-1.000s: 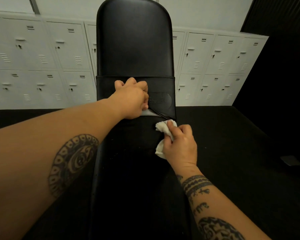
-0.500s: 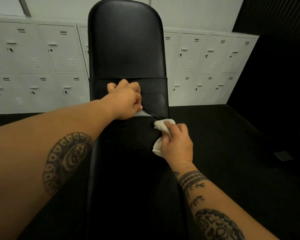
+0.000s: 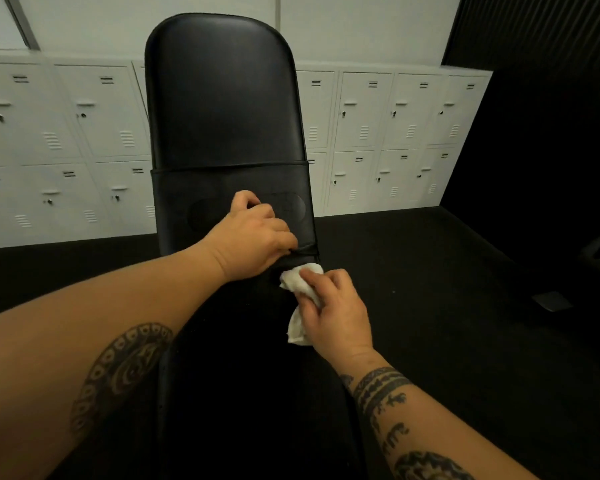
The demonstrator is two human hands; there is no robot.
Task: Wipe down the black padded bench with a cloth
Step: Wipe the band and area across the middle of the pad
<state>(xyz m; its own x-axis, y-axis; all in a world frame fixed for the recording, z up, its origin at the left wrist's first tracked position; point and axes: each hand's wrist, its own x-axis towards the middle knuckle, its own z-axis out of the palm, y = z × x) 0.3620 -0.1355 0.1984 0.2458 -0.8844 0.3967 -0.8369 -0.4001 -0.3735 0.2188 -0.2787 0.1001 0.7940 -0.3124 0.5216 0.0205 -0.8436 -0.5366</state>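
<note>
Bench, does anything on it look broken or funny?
Nothing broken or spilled. The black flap on the bench is only lifted at its lower edge: the left hand holds it up while the right hand presses the white cloth below.

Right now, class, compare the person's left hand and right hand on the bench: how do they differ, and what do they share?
The left hand grips the lower edge of the black band across the bench; the right hand holds a crumpled white cloth. The left hand sits farther up the bench; the right hand is nearer, just below that band. Both have curled fingers and tattooed forearms.
</note>
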